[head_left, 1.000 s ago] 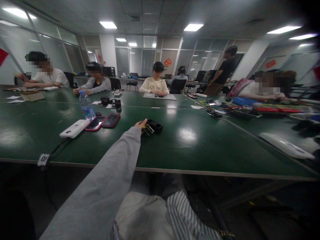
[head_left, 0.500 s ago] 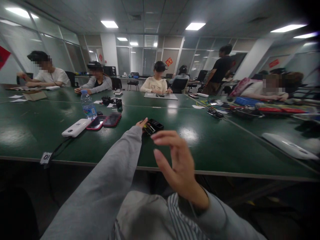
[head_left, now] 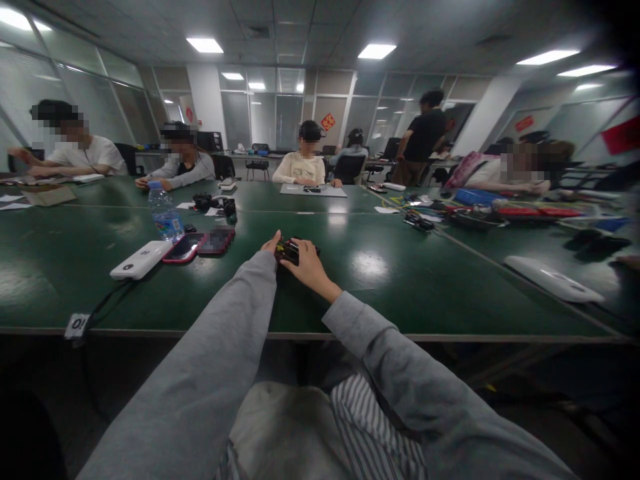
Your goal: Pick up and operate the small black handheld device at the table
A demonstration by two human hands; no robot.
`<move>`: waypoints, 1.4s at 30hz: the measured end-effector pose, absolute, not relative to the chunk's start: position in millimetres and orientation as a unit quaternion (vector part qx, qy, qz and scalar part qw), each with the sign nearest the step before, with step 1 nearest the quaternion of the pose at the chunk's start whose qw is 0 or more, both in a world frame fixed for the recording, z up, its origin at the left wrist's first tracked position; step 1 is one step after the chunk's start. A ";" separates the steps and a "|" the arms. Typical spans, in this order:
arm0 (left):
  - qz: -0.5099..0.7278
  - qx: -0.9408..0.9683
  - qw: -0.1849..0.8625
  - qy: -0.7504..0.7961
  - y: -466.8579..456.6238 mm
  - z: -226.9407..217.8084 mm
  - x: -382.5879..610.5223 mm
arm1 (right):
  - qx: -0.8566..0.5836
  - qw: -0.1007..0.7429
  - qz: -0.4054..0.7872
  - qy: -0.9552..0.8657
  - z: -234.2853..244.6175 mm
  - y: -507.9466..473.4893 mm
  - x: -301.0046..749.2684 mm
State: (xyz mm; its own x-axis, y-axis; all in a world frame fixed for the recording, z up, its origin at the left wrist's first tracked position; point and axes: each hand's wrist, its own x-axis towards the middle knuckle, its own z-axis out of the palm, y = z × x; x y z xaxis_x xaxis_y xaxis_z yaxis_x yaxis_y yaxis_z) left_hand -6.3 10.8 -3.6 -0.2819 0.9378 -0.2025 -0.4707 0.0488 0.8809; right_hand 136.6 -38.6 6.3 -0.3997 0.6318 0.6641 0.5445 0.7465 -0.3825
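On the green table (head_left: 340,307) ahead of me lies a small black object with yellow and shiny parts (head_left: 286,249); its exact kind is too small to tell. My left hand (head_left: 271,243) is closed around its left side, thumb up. From the right, my right hand (head_left: 309,265) reaches over, thumb and fingers curled onto the same object. A black open-topped box (head_left: 317,248) sits just behind the right hand, mostly hidden by it.
Left of my hands are a white power bank (head_left: 141,260) with a cable, two red-edged phones (head_left: 184,247) and a water bottle (head_left: 166,215). Another white power bank (head_left: 553,279) lies to the right. Cables and tools (head_left: 420,221) lie farther back. Several people sit across the table.
My right hand has moved forward and down from in front of my chest onto the black object. My left hand has stayed on it. The view has turned slightly right.
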 end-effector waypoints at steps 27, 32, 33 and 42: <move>0.624 0.284 0.638 0.352 -8.3 14.7 -6.9 | -0.524 0.498 -0.059 -0.688 16.6 49.5 381.2; 0.622 0.280 0.637 0.359 -3.9 9.9 -10.2 | -0.645 0.423 -0.126 -0.624 -15.1 61.2 492.3; 0.623 0.280 0.636 0.358 -3.0 9.0 -10.8 | -0.665 0.410 -0.123 -0.612 -20.8 61.1 506.3; 0.621 0.283 0.631 0.369 -0.9 5.9 -10.2 | -0.687 0.410 -0.041 -0.599 -31.3 62.7 530.7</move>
